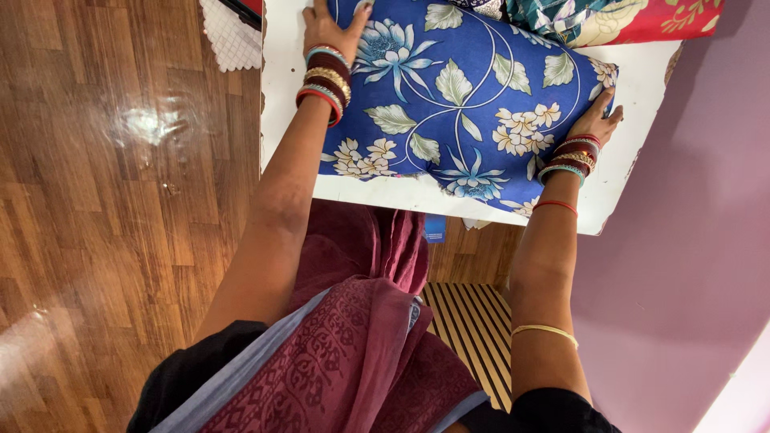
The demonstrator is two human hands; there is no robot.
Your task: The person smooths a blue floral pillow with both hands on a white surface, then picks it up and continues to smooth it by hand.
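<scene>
While the blue flowered pillow (457,96) is lying slanted on the white worktop (285,104), the left hand (333,28) and right hand (597,116) are pressing flat, fingers spread, on its ends; more flowered cloth (642,16) is lying behind.

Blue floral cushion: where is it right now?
In the head view the blue floral cushion lies on the white table, upper centre, with the left hand on its far-left corner and the right hand against its right edge.
</scene>
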